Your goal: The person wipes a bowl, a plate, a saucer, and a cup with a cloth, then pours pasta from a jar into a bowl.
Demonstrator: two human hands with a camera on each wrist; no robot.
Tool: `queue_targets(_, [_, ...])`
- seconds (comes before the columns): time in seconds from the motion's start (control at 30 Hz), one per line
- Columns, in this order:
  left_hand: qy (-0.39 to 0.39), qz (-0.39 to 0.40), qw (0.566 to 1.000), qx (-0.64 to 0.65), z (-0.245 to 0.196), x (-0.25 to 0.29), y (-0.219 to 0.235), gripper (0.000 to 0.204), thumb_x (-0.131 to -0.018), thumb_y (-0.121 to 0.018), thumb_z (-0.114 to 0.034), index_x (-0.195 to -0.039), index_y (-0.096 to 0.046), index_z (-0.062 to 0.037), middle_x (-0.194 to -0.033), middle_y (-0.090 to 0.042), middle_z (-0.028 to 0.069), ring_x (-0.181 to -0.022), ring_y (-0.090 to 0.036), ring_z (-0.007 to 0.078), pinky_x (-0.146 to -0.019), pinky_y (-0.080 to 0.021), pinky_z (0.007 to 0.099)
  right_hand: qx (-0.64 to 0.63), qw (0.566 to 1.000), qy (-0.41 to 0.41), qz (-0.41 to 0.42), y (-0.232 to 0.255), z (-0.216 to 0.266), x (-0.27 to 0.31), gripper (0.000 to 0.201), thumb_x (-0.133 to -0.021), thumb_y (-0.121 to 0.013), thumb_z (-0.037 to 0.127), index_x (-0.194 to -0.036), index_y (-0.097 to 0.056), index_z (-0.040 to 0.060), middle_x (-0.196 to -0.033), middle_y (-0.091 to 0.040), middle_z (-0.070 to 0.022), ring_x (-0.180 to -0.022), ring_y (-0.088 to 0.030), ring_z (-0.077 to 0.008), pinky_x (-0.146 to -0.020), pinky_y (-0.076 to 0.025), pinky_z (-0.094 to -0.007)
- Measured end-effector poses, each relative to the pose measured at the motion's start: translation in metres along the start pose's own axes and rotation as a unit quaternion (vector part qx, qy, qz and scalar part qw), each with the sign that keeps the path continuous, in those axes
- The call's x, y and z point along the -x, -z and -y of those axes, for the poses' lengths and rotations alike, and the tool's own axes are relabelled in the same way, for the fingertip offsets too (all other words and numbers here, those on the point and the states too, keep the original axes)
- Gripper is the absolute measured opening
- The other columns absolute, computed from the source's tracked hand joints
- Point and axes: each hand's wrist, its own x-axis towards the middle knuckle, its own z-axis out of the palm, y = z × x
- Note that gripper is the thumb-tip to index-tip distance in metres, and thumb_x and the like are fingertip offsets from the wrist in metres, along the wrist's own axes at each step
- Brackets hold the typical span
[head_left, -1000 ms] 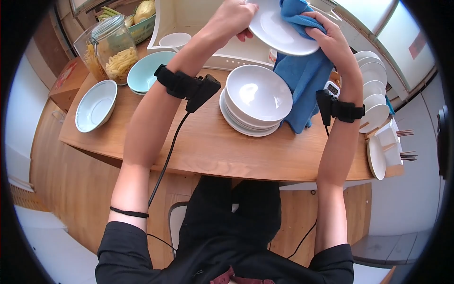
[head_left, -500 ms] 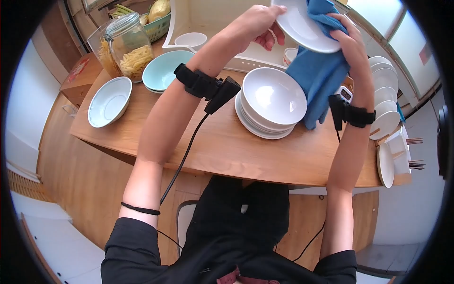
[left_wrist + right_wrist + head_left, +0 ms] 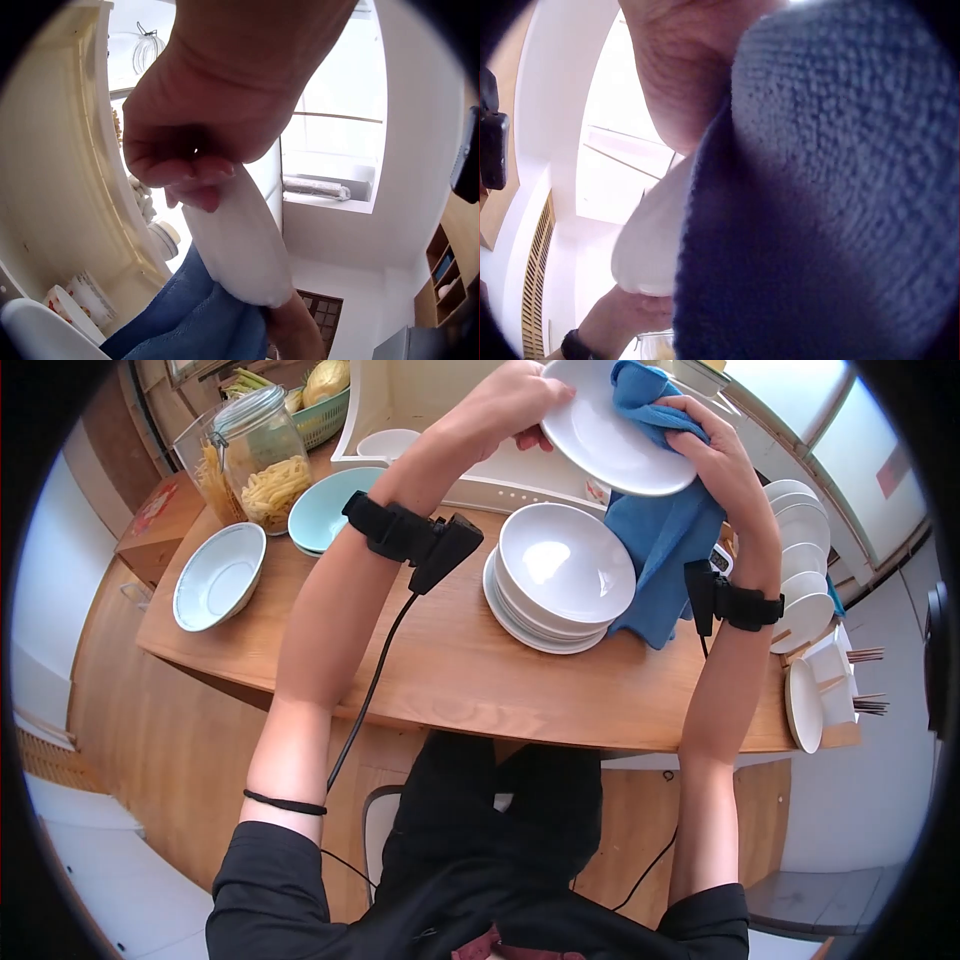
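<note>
head view; clock directions are taken about the stack of glossy white ceramic bowls and plates (image 3: pixel 566 565) on the brown wooden table (image 3: pixel 480 690), twelve being the top. the shallow round white ceramic plate (image 3: pixel 600 445) is held tilted above the table, between twelve and one o'clock. the left hand (image 3: pixel 510 405) is clamped on the plate's rim at the plate's own ten o'clock, thumb on the near face and fingers curled below. the right hand (image 3: pixel 715 445) is clamped on the soft blue textile cloth (image 3: pixel 655 405), pressing a fold of it over the plate's rim at the plate's two o'clock; the rest of the cloth hangs beneath the plate, toward two o'clock of the stack. whether the hanging part touches the stack cannot be told.

left wrist view: the plate is seen nearly edge-on below the curled left fingers. right wrist view: the cloth's woven nap fills most of the field, hiding the right fingertips.

surroundings: at nine o'clock, a white round ceramic bowl (image 3: pixel 220 577); between nine and ten, a pale turquoise round bowl (image 3: pixel 335 505); near ten, a clear glass jar of yellow pasta (image 3: pixel 265 470); at three, a row of upright white plates (image 3: pixel 803 525).
</note>
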Motion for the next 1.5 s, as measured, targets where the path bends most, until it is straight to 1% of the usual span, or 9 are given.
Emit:
queue_targets(0.23, [-0.042, -0.061, 0.997, 0.019, -0.005, 0.010, 0.020, 0.025, -0.090, -0.042, -0.012, -0.088, -0.061, 0.0030, -0.058, -0.057, 0.0064, -0.039, -0.048, 0.0131, -0.036, -0.038, 0.0260, 0.063, 0.997, -0.004, -0.045, 0.039, 0.007, 0.018, 0.037, -0.092, -0.060, 0.035, -0.120, -0.063, 0.0115, -0.102, -0.064, -0.0050, -0.095, -0.059, -0.0159, -0.087, -0.044, -0.0272])
queue_targets(0.27, [0.007, -0.022, 0.999, -0.033, 0.004, 0.004, 0.034, 0.023, -0.094, -0.047, -0.017, -0.093, -0.061, 0.0003, -0.065, -0.061, 0.0077, -0.053, -0.056, 0.0136, -0.044, -0.042, 0.0245, 0.056, 0.996, -0.035, -0.058, 0.052, 0.004, 0.022, 0.038, -0.093, -0.059, 0.036, -0.122, -0.063, 0.0126, -0.103, -0.064, -0.0063, -0.096, -0.059, -0.0182, -0.088, -0.044, -0.0288])
queue_targets(0.37, [0.050, 0.053, 0.992, -0.102, 0.007, 0.008, 0.037, 0.036, -0.091, -0.057, -0.032, -0.097, -0.062, 0.0030, -0.059, -0.056, 0.0031, -0.041, -0.048, 0.0052, -0.036, -0.038, 0.0174, 0.056, 0.983, -0.093, -0.147, 0.084, -0.005, 0.035, 0.039, -0.091, -0.061, 0.037, -0.122, -0.064, 0.0134, -0.104, -0.064, -0.0069, -0.096, -0.059, -0.0194, -0.089, -0.044, -0.0297])
queue_targets(0.5, [0.094, 0.152, 0.976, -0.126, 0.009, 0.011, 0.019, 0.028, -0.091, -0.053, -0.023, -0.084, -0.061, 0.0035, -0.055, -0.056, 0.0061, -0.037, -0.045, 0.0068, -0.034, -0.034, 0.0204, 0.060, 0.965, -0.162, -0.196, 0.114, -0.028, 0.046, 0.040, -0.091, -0.061, 0.038, -0.123, -0.064, 0.0142, -0.104, -0.064, -0.0070, -0.097, -0.059, -0.0194, -0.088, -0.044, -0.0298])
queue_targets(0.87, [0.172, 0.307, 0.902, -0.251, 0.018, 0.012, 0.005, 0.036, -0.095, -0.056, -0.032, -0.109, -0.062, 0.0013, -0.060, -0.055, 0.0008, -0.039, -0.044, 0.0056, -0.033, -0.032, 0.0207, 0.205, 0.892, -0.235, -0.328, 0.143, -0.034, 0.075, 0.047, -0.090, -0.058, 0.041, -0.126, -0.062, 0.0113, -0.112, -0.065, -0.0171, -0.104, -0.062, -0.0271, -0.093, -0.046, -0.0356])
queue_targets(0.93, [0.178, 0.309, 0.890, -0.283, 0.015, 0.015, -0.001, 0.031, -0.094, -0.053, -0.027, -0.092, -0.062, 0.0020, -0.057, -0.060, 0.0077, -0.037, -0.044, 0.0099, -0.037, -0.032, 0.0252, 0.195, 0.900, -0.229, -0.315, 0.146, -0.034, 0.075, 0.047, -0.090, -0.057, 0.041, -0.126, -0.062, 0.0116, -0.111, -0.065, -0.0170, -0.104, -0.062, -0.0278, -0.093, -0.046, -0.0360])
queue_targets(1.03, [0.178, 0.317, 0.877, -0.314, 0.029, 0.010, -0.001, 0.036, -0.094, -0.056, -0.033, -0.103, -0.065, 0.0002, -0.057, -0.054, 0.0015, -0.041, -0.048, 0.0087, -0.036, -0.035, 0.0240, 0.185, 0.912, -0.216, -0.295, 0.143, -0.031, 0.074, 0.047, -0.090, -0.057, 0.042, -0.126, -0.062, 0.0119, -0.110, -0.065, -0.0164, -0.103, -0.062, -0.0282, -0.093, -0.047, -0.0361])
queue_targets(1.27, [0.205, 0.358, 0.830, -0.375, 0.029, 0.010, -0.009, 0.037, -0.093, -0.057, -0.036, -0.095, -0.066, 0.0007, -0.058, -0.057, 0.0045, -0.042, -0.051, 0.0115, -0.038, -0.039, 0.0254, 0.158, 0.936, -0.222, -0.222, 0.136, -0.029, 0.071, 0.046, -0.091, -0.058, 0.041, -0.126, -0.062, 0.0115, -0.107, -0.065, -0.0129, -0.101, -0.062, -0.0249, -0.093, -0.046, -0.0347])
queue_targets(1.5, [0.213, 0.347, 0.826, -0.390, 0.025, 0.013, -0.017, 0.038, -0.090, -0.063, -0.032, -0.095, -0.063, 0.0053, -0.063, -0.064, 0.0116, -0.048, -0.063, 0.0171, -0.041, -0.049, 0.0278, 0.193, 0.908, -0.202, -0.312, 0.149, -0.038, 0.076, 0.044, -0.091, -0.057, 0.040, -0.124, -0.063, 0.0117, -0.110, -0.066, -0.0142, -0.105, -0.062, -0.0261, -0.094, -0.046, -0.0364])
